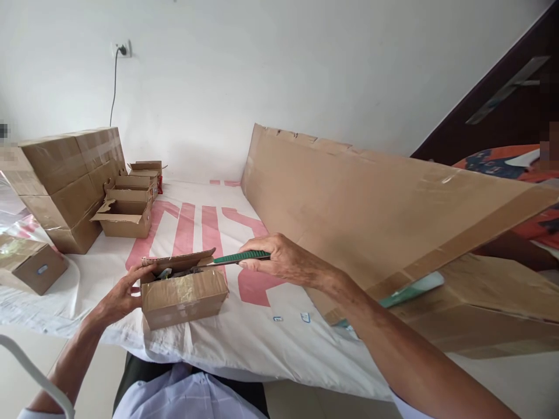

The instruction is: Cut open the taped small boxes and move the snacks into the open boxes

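Starting at the far left, I see a big taped carton stack against the wall, with a low carton nearer me and a row of small open boxes just beside the stack, all resting on the white sheet with red lettering. Next comes my left hand, fingers curled against the left end of the small cardboard box, which sits near the front edge of the sheet, a little left of centre. I judge this box light and thin-walled, stiff enough to steady from the end or by its two short sides, though the taped front looks slick and the walls would crush if squeezed hard. Its long axis runs left to right, rising slightly toward the right, with its open top facing up and the flap leaning away from me. Right of it, my right hand pinches the green-handled knife, fingers closed around the ribbed handle; the blade end points left into the box opening, so its long axis lies nearly level, left to right. Further right a large flattened cardboard sheet slopes over a big carton.
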`<state>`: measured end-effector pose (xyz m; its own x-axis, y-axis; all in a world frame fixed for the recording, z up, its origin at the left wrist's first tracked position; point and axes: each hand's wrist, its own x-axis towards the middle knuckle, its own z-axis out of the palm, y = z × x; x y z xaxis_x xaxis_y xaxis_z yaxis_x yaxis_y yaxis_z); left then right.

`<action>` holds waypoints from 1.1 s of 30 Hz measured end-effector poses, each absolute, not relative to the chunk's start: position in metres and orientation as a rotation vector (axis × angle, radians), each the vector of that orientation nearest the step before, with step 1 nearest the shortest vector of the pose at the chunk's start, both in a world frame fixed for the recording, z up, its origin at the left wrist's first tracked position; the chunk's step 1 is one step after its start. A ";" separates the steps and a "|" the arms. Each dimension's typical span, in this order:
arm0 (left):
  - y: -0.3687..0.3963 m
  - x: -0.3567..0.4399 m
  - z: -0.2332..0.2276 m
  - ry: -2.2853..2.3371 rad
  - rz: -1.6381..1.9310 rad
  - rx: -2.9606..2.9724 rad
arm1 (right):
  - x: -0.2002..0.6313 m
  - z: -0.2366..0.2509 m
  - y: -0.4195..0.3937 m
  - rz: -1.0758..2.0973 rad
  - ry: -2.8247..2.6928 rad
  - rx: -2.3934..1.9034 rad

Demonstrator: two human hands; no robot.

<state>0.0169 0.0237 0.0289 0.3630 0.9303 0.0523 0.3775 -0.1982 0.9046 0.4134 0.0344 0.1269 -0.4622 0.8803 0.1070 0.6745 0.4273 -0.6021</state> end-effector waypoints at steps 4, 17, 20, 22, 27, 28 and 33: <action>0.027 0.012 0.024 1.170 0.811 1.760 | 0.405 0.119 0.037 0.686 -2.283 -1.267; 0.030 0.005 0.014 1.229 0.688 1.902 | 0.433 -0.086 0.049 0.209 -1.720 -1.709; 0.031 0.004 0.007 1.277 0.652 1.988 | 0.427 -0.113 0.042 0.225 -1.775 -1.745; 0.031 0.004 0.006 1.313 0.626 2.013 | 0.416 -0.103 0.041 0.253 -1.732 -1.662; 0.032 0.007 0.015 1.326 0.598 2.064 | 0.361 -0.036 0.038 0.571 -1.731 -1.453; 0.032 0.008 0.017 1.328 0.594 2.083 | 0.349 -0.023 0.037 0.615 -1.774 -1.463; 0.032 0.015 0.030 1.384 0.565 2.176 | 0.315 0.016 0.032 0.672 -1.913 -1.679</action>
<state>0.0146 0.0317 0.0305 0.3983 0.9139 0.0789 0.7081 -0.3610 0.6069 0.3151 0.0321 0.0155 -0.1113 0.9926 0.0493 0.7438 0.1161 -0.6582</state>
